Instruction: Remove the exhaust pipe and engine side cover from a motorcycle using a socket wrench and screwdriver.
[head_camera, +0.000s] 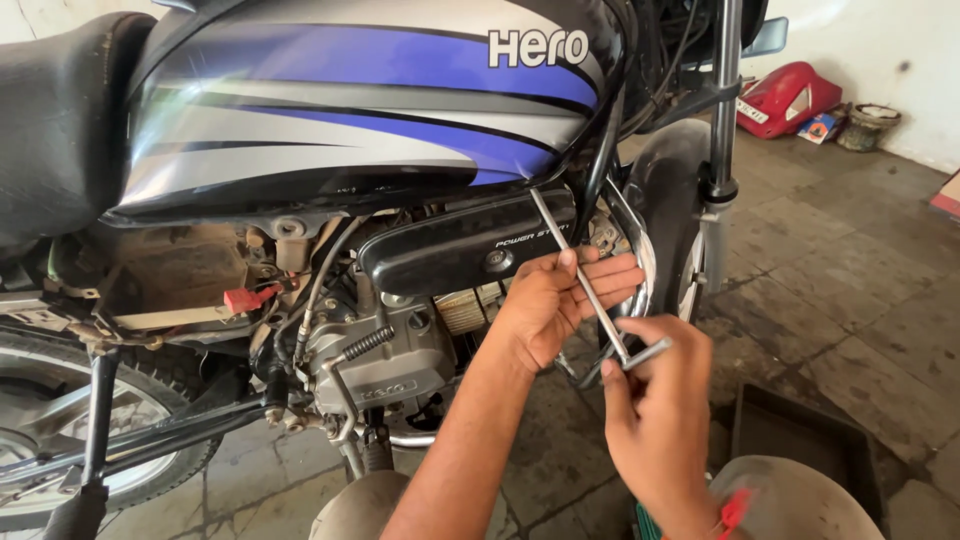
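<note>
Steel T-wrench (590, 290) slants up-left; right hand (655, 400) grips handle.

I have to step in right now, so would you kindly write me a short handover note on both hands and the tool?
Left hand: fingers steady the shaft of the long T-handle wrench.
Right hand: grips the wrench's cross handle.
The wrench tip reaches up behind the black side cover of the motorcycle, below the fuel tank.
Done: tool placed.
Left: I cannot tell whether the fastener has loosened; it is hidden.

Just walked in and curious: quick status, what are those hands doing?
Left hand steadying long silver T-handle wrench. Right hand gripping its crossbar. Shaft tip under blue-and-silver motorcycle fuel tank. Nothing blocking.
</note>
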